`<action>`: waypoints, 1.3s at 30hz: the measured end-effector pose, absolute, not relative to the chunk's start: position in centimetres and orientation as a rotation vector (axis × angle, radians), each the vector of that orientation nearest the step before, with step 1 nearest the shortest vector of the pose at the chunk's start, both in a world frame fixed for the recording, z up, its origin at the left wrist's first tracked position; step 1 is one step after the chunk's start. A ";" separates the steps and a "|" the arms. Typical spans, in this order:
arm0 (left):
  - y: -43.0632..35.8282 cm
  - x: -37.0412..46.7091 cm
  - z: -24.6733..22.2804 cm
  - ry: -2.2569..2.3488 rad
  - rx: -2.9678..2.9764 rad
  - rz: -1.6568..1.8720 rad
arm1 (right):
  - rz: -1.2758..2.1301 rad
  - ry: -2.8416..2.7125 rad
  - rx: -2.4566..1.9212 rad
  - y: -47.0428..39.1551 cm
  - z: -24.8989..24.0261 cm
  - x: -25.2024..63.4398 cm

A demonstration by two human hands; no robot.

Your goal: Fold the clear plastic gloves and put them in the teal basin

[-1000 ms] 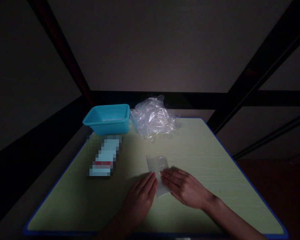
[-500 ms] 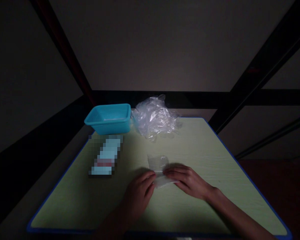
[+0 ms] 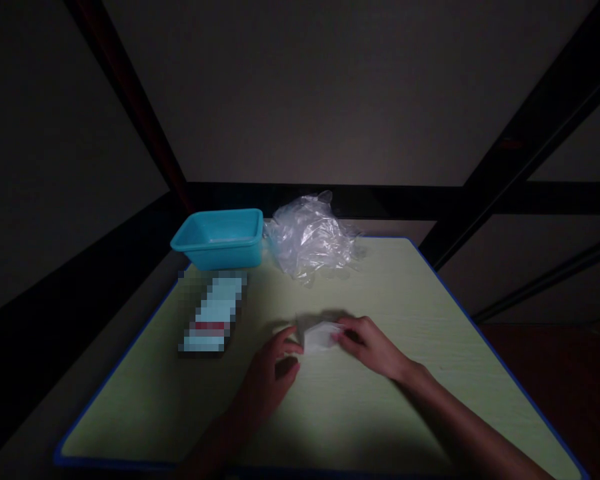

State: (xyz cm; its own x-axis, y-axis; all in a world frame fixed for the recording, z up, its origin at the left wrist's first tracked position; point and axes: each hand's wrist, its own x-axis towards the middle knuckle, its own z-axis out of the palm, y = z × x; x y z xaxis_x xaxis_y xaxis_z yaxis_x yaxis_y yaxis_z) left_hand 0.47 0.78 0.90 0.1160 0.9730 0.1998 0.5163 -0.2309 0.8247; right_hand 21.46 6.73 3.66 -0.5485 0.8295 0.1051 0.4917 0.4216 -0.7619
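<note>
A small translucent plastic piece [image 3: 320, 337], folded and whitish, lies near the middle of the table between my hands. My right hand [image 3: 367, 341] pinches its right end between thumb and fingers. Just left of the piece is my left hand [image 3: 275, 367], its thumb and fingers apart and nothing held between them; its fingertips are close to the piece's left edge.
A blue plastic basket [image 3: 220, 257] stands at the back left of the table [image 3: 420, 413]. Beside it sits a crumpled heap of clear plastic [image 3: 313, 237]. A pixelated flat object [image 3: 215, 313] lies in front of the basket.
The far part of the plastic piece has been folded over, so it looks smaller and whiter. My left hand has let go and opened. My right hand has shifted slightly away from me.
</note>
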 end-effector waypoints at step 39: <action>1.2 0.5 1.6 1.497 2.472 0.902 | 0.875 -1.952 -1.495 6.8 2.9 19.0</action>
State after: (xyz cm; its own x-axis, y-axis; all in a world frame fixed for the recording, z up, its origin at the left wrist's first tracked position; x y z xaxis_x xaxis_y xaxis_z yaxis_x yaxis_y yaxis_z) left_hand 0.54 1.19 1.62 0.3354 0.8389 0.4287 0.7711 -0.5059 0.3865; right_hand 18.97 6.81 2.90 -0.2507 0.9678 0.0218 0.6278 0.1797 -0.7573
